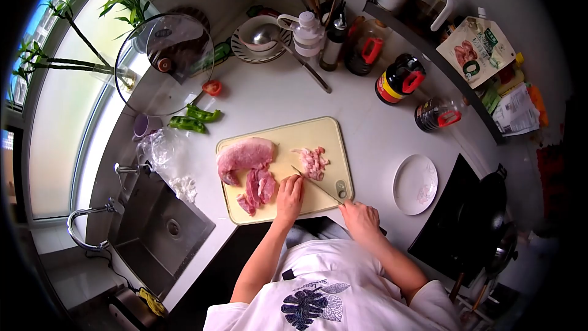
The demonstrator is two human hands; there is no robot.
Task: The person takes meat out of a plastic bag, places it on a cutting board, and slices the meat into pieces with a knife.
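A yellow cutting board (275, 205) lies on the counter at the front edge. My right hand (361, 217) is closed round the handle of a knife (321, 189), whose blade slants up and left across the board. Beside the blade, my left hand (290, 195) rests on the board with its fingers together; whatever lies under the fingertips is hidden. Small cut pieces of meat (313, 162) are heaped just beyond the blade. A large piece of raw meat (246, 158) sits at the board's upper left, with meat strips (260, 188) below it.
A steel sink (156, 227) is at the left. Green peppers (188, 124), a tomato piece (212, 88) and a glass lid (164, 64) stand behind it. Sauce bottles (398, 79) line the back right. A white plate (415, 184) lies right, near a black stove (456, 220).
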